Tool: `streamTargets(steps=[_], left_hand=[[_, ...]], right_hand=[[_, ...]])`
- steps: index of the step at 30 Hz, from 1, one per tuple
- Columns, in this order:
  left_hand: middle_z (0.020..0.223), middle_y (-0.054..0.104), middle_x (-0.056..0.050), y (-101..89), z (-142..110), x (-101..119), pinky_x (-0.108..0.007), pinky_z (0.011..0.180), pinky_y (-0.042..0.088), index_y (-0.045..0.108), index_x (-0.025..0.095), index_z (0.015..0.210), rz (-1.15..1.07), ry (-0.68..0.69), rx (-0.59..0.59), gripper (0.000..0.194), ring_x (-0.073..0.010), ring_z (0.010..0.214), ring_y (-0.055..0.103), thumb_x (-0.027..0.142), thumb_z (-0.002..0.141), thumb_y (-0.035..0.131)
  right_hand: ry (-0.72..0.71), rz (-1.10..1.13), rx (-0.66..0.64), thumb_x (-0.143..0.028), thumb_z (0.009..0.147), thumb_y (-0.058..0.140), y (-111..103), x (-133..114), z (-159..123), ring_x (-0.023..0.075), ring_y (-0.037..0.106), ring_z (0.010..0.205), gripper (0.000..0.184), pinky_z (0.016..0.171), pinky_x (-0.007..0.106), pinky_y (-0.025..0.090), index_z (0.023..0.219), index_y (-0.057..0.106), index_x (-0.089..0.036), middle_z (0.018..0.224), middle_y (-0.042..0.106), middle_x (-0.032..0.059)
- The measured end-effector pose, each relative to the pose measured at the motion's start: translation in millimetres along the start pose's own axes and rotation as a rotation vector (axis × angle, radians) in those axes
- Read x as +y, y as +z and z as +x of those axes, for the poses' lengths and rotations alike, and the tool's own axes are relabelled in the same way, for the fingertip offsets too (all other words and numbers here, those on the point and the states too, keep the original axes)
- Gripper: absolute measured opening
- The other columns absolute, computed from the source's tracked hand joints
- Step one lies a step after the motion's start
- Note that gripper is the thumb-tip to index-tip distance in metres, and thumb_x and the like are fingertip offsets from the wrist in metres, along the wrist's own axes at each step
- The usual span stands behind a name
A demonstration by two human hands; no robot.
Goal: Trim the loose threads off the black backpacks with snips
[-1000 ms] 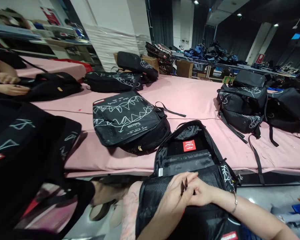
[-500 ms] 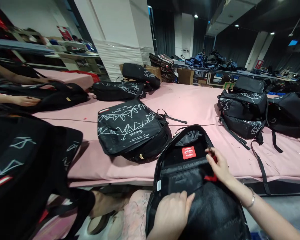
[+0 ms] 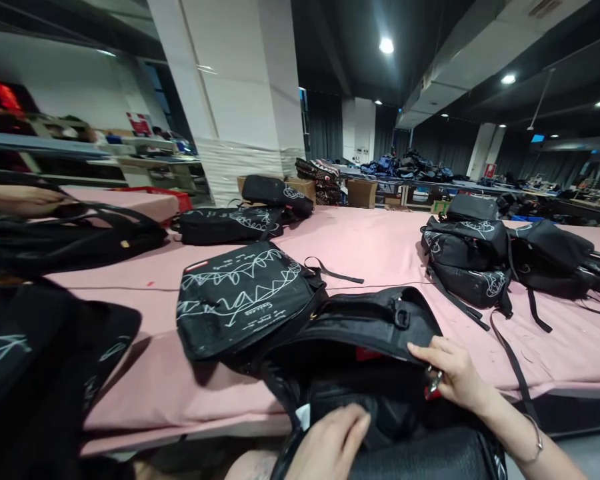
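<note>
My left hand [image 3: 330, 447] lies flat, fingers open, on the open backpack [image 3: 360, 360] at the table [image 3: 380, 240] edge; my right hand [image 3: 455, 377] pinches its zipper pull [image 3: 434, 382], mouth running crosswise between them.

The left hand [image 3: 330, 447] is cut off at the wrist by the lower edge. The inside of the open backpack [image 3: 360, 347] lies in shadow; its contents cannot be made out. A small metal piece [image 3: 434, 382] under the right hand [image 3: 453, 373] is too small to identify. A co-worker's hand [image 3: 23, 199] is cut off by the left edge. Bags on the far tables [image 3: 410, 163] are too distant to tell apart.
</note>
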State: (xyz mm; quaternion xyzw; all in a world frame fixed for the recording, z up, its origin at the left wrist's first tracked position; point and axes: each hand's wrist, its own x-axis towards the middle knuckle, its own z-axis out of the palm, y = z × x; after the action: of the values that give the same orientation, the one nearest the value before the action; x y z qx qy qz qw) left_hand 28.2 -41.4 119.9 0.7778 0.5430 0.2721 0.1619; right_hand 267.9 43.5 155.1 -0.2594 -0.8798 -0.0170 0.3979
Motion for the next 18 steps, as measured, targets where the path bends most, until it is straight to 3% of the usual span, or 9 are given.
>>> streamTargets(steps=[2,5,7,10,12,15,16,18], left_hand=[[0.102,0.064,-0.002,-16.5,21.4,-0.1,-0.022,0.082,0.042,0.060,0.024,0.098,-0.206,-0.047,-0.041,0.027,-0.0156,0.093,0.059,0.034,0.085,0.040],[0.091,0.067,-0.006,-36.2,53.1,-13.7,-0.028,0.078,0.043,0.065,0.019,0.081,-0.321,-0.115,-0.005,0.021,-0.0218,0.086,0.060,0.029,0.075,0.048],[0.076,0.067,-0.007,-46.0,68.1,-28.7,-0.030,0.072,0.044,0.064,0.018,0.066,-0.317,-0.280,0.189,0.012,-0.0252,0.078,0.060,0.025,0.065,0.054],[0.069,0.065,-0.008,-52.9,74.0,-37.1,-0.032,0.071,0.044,0.061,0.016,0.061,-0.395,-0.487,0.464,0.010,-0.0270,0.077,0.059,0.025,0.056,0.061],[0.072,0.065,-0.008,-51.6,67.9,-24.2,-0.032,0.073,0.045,0.061,0.015,0.064,-0.651,-0.513,0.397,0.014,-0.0260,0.080,0.059,0.023,0.054,0.065],[0.079,0.066,-0.008,-45.9,58.0,12.5,-0.034,0.073,0.049,0.061,0.013,0.069,-1.230,-0.513,0.119,0.021,-0.0238,0.080,0.061,0.025,0.055,0.070],[0.079,0.066,-0.009,-44.2,57.5,24.6,-0.035,0.072,0.050,0.061,0.012,0.070,-1.374,-0.531,0.092,0.021,-0.0229,0.078,0.062,0.026,0.057,0.071],[0.079,0.066,-0.009,-41.1,61.3,43.3,-0.036,0.070,0.052,0.062,0.010,0.071,-1.527,-0.586,0.181,0.017,-0.0203,0.073,0.062,0.022,0.062,0.070]], right_hand=[[-0.081,-0.051,-0.033,-0.003,0.074,0.039,-11.7,-16.7,-4.7,0.0128,0.042,0.057,0.049,0.051,0.023,0.033,0.119,0.052,-0.017,0.062,0.043,0.0002],[-0.108,-0.049,-0.033,-0.001,0.074,0.039,-22.6,-25.3,-9.1,0.0119,0.039,0.056,0.049,0.051,0.022,0.031,0.119,0.051,-0.016,0.061,0.039,-0.0009],[-0.120,-0.053,-0.039,-0.003,0.075,0.042,-25.9,-24.7,-12.0,0.0115,0.039,0.056,0.046,0.051,0.022,0.030,0.118,0.051,-0.015,0.062,0.039,-0.0008],[-0.136,-0.072,-0.035,-0.005,0.077,0.044,-26.7,-22.5,-14.4,0.0111,0.038,0.056,0.042,0.051,0.023,0.029,0.117,0.051,-0.015,0.063,0.039,-0.0007],[-0.135,-0.066,-0.031,-0.005,0.077,0.044,-25.3,-22.1,-13.2,0.0111,0.038,0.056,0.041,0.051,0.023,0.029,0.116,0.052,-0.015,0.063,0.040,-0.0005],[-0.140,-0.044,-0.023,-0.005,0.077,0.042,-21.6,-22.7,-8.4,0.0115,0.039,0.056,0.040,0.051,0.023,0.030,0.114,0.054,-0.014,0.063,0.041,0.0003],[-0.146,-0.039,-0.015,-0.005,0.076,0.041,-20.4,-23.0,-6.6,0.0118,0.039,0.056,0.040,0.051,0.023,0.030,0.113,0.055,-0.014,0.063,0.042,0.0005],[-0.141,-0.014,-0.004,-0.005,0.076,0.040,-19.2,-23.0,-3.1,0.0124,0.039,0.056,0.040,0.051,0.023,0.031,0.111,0.056,-0.013,0.063,0.043,0.0012]])
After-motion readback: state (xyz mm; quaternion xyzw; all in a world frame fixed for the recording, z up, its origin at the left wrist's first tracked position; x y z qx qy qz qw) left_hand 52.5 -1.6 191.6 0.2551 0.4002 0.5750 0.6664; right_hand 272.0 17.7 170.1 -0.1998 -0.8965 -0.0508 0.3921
